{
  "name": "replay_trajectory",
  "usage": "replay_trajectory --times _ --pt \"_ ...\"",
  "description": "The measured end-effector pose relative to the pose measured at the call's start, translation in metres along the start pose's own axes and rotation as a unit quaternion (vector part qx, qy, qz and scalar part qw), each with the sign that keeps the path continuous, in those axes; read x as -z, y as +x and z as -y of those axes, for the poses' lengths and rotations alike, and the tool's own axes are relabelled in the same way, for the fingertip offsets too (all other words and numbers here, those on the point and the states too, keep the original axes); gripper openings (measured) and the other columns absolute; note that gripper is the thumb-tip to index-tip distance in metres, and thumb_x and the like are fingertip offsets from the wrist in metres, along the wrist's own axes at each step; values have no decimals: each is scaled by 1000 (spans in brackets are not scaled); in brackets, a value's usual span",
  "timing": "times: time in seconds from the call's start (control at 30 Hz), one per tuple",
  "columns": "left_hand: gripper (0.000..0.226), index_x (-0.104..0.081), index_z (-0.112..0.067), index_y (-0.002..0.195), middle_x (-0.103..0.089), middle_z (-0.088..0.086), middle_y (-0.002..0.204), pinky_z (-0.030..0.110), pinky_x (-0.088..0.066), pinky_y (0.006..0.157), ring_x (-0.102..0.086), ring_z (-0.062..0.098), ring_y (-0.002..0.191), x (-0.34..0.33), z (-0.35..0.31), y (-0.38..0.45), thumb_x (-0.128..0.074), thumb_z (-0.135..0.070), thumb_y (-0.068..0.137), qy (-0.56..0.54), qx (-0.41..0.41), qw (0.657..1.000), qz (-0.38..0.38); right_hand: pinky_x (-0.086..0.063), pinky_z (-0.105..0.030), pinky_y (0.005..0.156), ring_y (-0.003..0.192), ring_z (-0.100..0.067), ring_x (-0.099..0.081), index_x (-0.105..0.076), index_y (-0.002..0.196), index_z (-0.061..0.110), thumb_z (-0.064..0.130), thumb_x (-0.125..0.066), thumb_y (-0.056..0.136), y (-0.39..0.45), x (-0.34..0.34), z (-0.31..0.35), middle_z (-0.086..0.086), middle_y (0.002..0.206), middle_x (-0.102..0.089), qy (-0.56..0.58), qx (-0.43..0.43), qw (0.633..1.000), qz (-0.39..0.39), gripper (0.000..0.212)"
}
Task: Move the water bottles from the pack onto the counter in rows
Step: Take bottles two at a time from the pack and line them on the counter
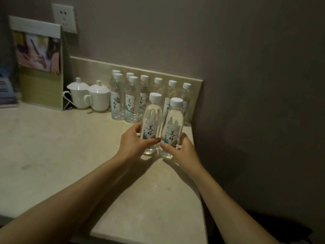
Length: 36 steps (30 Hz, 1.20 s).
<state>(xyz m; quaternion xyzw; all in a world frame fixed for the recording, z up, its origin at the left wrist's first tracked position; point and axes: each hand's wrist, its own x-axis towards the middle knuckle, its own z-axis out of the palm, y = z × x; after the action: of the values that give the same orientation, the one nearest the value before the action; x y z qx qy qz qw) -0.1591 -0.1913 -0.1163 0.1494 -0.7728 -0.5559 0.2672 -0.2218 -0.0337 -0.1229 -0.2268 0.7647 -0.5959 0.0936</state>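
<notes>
My left hand (134, 140) grips a clear water bottle (152, 118) with a white cap and a printed label. My right hand (179, 147) grips a second, matching bottle (174, 125) right beside it. Both bottles stand upright and side by side, low over the beige counter (52, 147); I cannot tell whether their bases touch it. Behind them several more bottles (131, 101) stand in rows against the backsplash; two form a front row at the left. The pack is out of view.
Two white lidded cups (91, 95) stand left of the bottles. A standing menu card (40, 64) and a stack of leaflets (7, 90) are at the far left. The wall (246, 103) closes the counter on the right; its front edge is near me.
</notes>
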Motion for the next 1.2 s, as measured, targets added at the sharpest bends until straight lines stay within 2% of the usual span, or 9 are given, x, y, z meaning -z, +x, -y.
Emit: replay_trajectory --times 0.1,0.17,0.23,0.33,0.6,0.9,0.97,1.1,1.2 --pt "65 -53 -22 129 -65 -5 117 18 -51 74 -62 11 98 1 5 3 -84 -25 71 44 -25 999 7 -59 -39 84 102 -17 -64 -49 118 31 71 -66 60 6 1 -3 1 113 -60 -165 19 986 -18 73" --pt "71 -49 -23 132 -61 -11 116 16 -49 76 -57 5 97 3 6 2 -83 -30 70 101 -55 993 26 -58 -40 84 100 -19 -61 -49 120 28 78 -58 60 9 0 -1 -1 110 -56 -238 32 971 -21 79" --pt "76 -44 -25 135 -56 -16 115 15 -49 76 -56 3 97 9 4 1 -83 -32 70 144 -69 985 66 -57 -39 84 101 -21 -60 -47 122 22 71 -60 70 8 0 2 -3 111 -58 -265 34 964 -17 72" --pt "64 -52 -22 129 -64 -6 116 16 -52 69 -62 5 88 19 5 9 -82 -25 73 193 -67 975 91 -55 -34 88 112 -21 -60 -42 126 18 53 -70 79 11 -1 6 -3 122 -57 -249 36 968 -12 65" --pt "53 -63 -19 119 -64 -10 98 18 -47 67 -59 3 76 12 15 36 -85 -22 71 191 -61 979 32 -53 -42 94 120 -28 -58 -36 126 16 43 -74 80 43 -21 17 -7 132 -56 -268 14 961 -60 65" --pt "51 -53 -19 108 -67 -1 109 35 -59 80 -67 17 96 19 33 92 -86 -29 69 183 -59 981 20 -53 -42 90 119 -32 -58 -33 131 13 47 -70 81 82 -55 25 -11 132 -58 -296 -39 946 -129 71" --pt "55 -55 -20 112 -67 0 108 38 -59 82 -66 18 97 22 38 104 -84 -39 69 239 -90 967 18 -52 -44 93 121 -31 -56 -33 134 14 48 -70 81 88 -61 26 -10 134 -56 -299 -50 942 -145 73" --pt "59 -63 -20 113 -70 1 97 35 -59 74 -66 18 85 31 39 117 -65 -65 75 444 -173 878 39 -52 -41 92 116 -26 -59 -43 125 17 43 -70 83 92 -65 27 -5 129 -59 -313 -63 933 -165 56" --pt "56 -68 -17 108 -71 3 92 33 -58 73 -66 19 81 33 37 122 -60 -65 80 461 -179 867 62 -51 -38 89 113 -27 -61 -46 120 16 40 -70 85 94 -65 31 -5 125 -62 -325 -74 928 -165 49"
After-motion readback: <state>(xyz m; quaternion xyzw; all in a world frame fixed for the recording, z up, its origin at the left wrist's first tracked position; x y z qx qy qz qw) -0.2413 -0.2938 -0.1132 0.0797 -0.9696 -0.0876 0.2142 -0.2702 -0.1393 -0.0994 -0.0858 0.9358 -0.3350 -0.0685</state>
